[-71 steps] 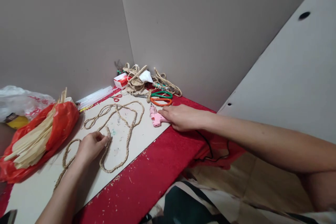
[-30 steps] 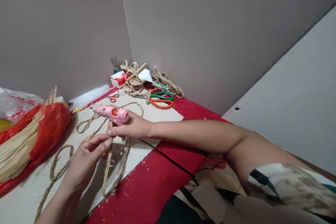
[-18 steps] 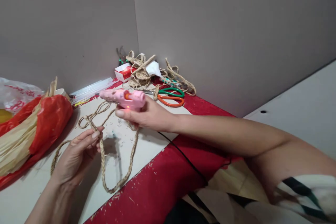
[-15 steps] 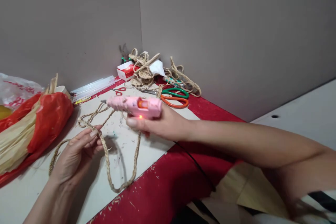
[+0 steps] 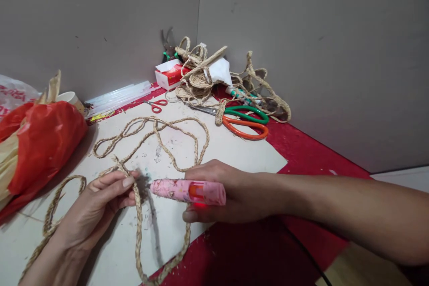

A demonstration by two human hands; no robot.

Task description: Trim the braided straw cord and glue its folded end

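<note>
Between thumb and fingers, my left hand [image 5: 105,192] pinches a braided straw cord [image 5: 138,214] close to its frayed end. From there the cord hangs in a loop past the board's front edge, and more of it lies in loose loops across the white board. My right hand [image 5: 221,190] is wrapped round a pink hot glue gun [image 5: 174,190], with a red light glowing at its underside. The gun's nozzle points left, a short way right of the pinched cord and apart from it.
Large scissors [image 5: 246,123] with green and orange handles lie behind my right hand. Small red scissors [image 5: 157,105], clear glue sticks [image 5: 117,98], a red-white box [image 5: 169,73] and a heap of braided cord [image 5: 201,82] sit farther back. A red plastic bag [image 5: 50,138] holds straw at left.
The glue gun has moved lower and turned level, its nozzle now near the pinched cord. My left hand still grips the cord. The view has shifted, showing more of the board.
</note>
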